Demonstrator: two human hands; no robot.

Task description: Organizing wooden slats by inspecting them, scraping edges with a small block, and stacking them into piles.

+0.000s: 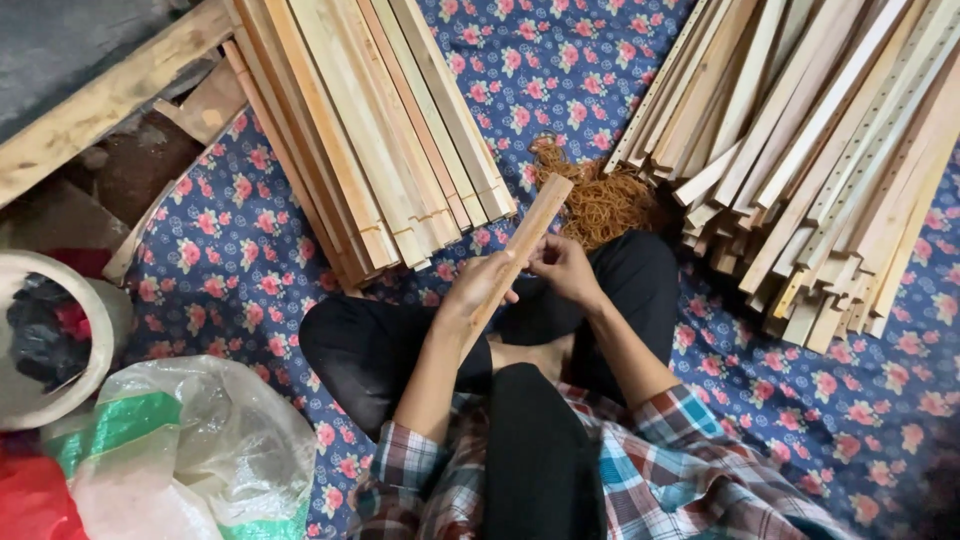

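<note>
- Our left hand [478, 285] wraps around a pale wooden slat [527, 237], fingers closed on its lower part.
- Our right hand [562, 265] pinches the slat's edge beside it.
- The slat is flat, smooth and tilted up-right above our crossed legs.
- Stacked slats [380, 130] and a loose slat pile [820, 160] flank us on the floral cloth [230, 250], with open cloth between.

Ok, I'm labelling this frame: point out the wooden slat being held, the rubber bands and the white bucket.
wooden slat [531, 225], head view, upper half above the hands
rubber bands [600, 205], head view, middle of heap
white bucket [95, 335], head view, right rim
</note>
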